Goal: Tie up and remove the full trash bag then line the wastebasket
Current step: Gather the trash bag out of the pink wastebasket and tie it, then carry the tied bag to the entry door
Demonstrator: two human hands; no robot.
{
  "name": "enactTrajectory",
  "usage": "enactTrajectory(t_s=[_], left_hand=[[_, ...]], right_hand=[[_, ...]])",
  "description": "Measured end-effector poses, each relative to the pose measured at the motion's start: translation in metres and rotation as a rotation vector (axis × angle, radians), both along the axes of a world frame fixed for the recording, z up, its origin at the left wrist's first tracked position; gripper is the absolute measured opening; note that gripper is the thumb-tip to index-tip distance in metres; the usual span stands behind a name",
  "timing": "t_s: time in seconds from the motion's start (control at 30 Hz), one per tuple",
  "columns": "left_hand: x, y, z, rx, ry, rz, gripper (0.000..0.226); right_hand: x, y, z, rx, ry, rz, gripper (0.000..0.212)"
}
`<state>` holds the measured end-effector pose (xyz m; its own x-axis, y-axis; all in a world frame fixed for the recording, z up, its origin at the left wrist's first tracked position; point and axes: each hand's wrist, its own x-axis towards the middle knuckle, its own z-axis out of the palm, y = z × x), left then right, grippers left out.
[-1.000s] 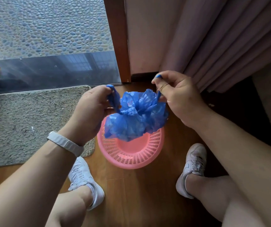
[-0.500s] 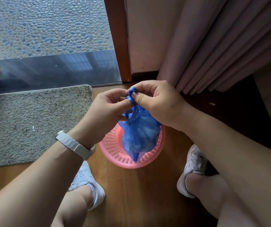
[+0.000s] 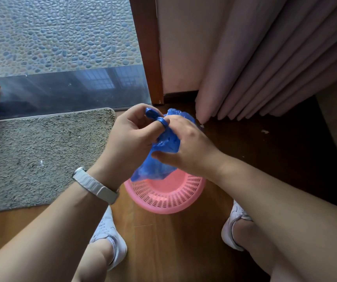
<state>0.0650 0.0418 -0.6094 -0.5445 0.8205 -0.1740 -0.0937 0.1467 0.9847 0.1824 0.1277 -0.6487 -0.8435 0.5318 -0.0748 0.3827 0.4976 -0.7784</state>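
Blue trash bag (image 3: 159, 165) held just above the pink wastebasket (image 3: 167, 198), which stood on the wooden floor (image 3: 163, 245) between two white shoes. Both hands met at the bag's twisted neck: the left hand (image 3: 131, 137) pinched the knotted strand at the top, while the right hand (image 3: 190, 147) clasped the bag's body, thumb pressed against it. A loop of strand encircled one finger. A grey mat (image 3: 41, 153) lay to the left.

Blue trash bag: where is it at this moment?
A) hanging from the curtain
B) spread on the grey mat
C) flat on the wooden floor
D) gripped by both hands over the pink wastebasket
D: the left hand and right hand both grip the blue trash bag over the pink wastebasket.
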Motion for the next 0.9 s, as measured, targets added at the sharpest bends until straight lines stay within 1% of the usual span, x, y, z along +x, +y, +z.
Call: enactTrajectory(t_s=[0.1,0.17,0.2,0.27,0.37,0.4,0.47,0.63,0.7,0.77,0.9], left_hand=[[-0.007,0.000,0.001,0.063,-0.057,0.050,0.010],[-0.016,0.001,0.002,0.100,-0.063,0.081,0.013],[-0.021,0.001,0.002,0.106,-0.060,0.091,0.013],[-0.032,0.005,0.000,0.118,-0.061,0.107,0.011],[-0.050,0.015,-0.005,0.113,-0.038,0.143,0.011],[-0.055,0.018,-0.007,0.109,-0.026,0.161,0.011],[-0.067,0.024,-0.009,0.108,-0.004,0.204,0.011],[-0.086,0.042,-0.005,0.039,0.010,0.307,0.010],[-0.090,0.047,0.007,0.019,-0.006,0.329,0.009],[-0.092,0.051,0.026,-0.016,-0.009,0.302,0.009],[-0.102,0.058,0.090,-0.049,-0.037,0.214,0.007]], right_hand=[[-0.005,0.002,-0.006,0.011,0.062,-0.027,0.039],[-0.008,0.006,-0.010,0.007,0.065,-0.020,0.025],[-0.010,0.009,-0.012,0.011,0.062,-0.013,0.022],[-0.016,0.016,-0.017,0.025,0.068,-0.017,0.021],[-0.029,0.029,-0.027,0.059,0.080,-0.045,0.024],[-0.033,0.033,-0.030,0.056,0.080,-0.047,0.021],[-0.040,0.041,-0.034,0.023,0.095,-0.042,0.011],[-0.062,0.057,-0.033,-0.037,0.089,-0.025,0.012],[-0.068,0.058,-0.026,-0.023,0.073,-0.010,0.012],[-0.071,0.058,-0.010,-0.009,0.062,0.004,0.012],[-0.075,0.063,0.051,-0.006,0.053,0.035,0.013]])
